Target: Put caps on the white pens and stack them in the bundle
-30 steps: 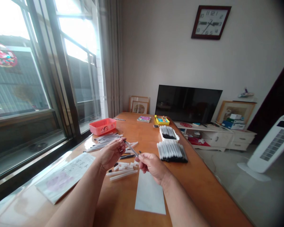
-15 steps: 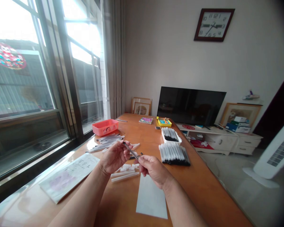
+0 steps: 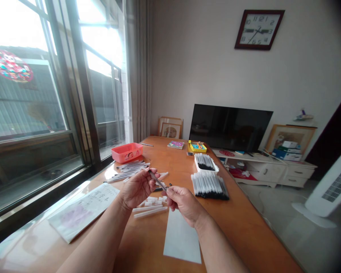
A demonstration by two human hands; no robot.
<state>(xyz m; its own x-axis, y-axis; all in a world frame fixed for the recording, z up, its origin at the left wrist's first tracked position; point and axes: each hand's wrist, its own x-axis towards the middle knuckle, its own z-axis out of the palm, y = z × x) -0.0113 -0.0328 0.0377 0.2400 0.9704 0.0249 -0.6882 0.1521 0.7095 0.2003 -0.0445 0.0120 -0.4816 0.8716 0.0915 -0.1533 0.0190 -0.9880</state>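
Holding the pen: one slim grey pen (image 3: 158, 180) slants in the air above the tabletop (image 3: 244, 223), between the two hands and over the loose parts.
Left fingers: thumb and forefinger of the left hand (image 3: 136, 188) pinch the far, darker end, the other fingers loosely curled.
Right fingers: those of the right hand (image 3: 185, 203) are closed narrowly on the near end, thumb on top.
Slip risk: the pen could drop among the parts below if either pinch loosens, being thin and held only at its ends.
Pull risk: uneven pressure from the hands could bend it or make it spring out sideways.
Pen's look: straight and narrow, a dull grey length with a dark far tip; fine detail is too small to tell.
Loose parts: short white pieces (image 3: 153, 203) and long white tubes (image 3: 150, 212) lie just below the hands.
White paper: a plain sheet (image 3: 182, 242) lies below the right hand.
Right-side pens: a row of black-ended clear pens (image 3: 209, 185) lies in front of a white box (image 3: 215, 170) holding more.
Left-side things: a pink case (image 3: 127, 152), scattered pens (image 3: 130, 168) near it, and a booklet (image 3: 83, 214) beside the left forearm.
Far end: a yellow box (image 3: 198, 148) and a colourful book (image 3: 175, 145).
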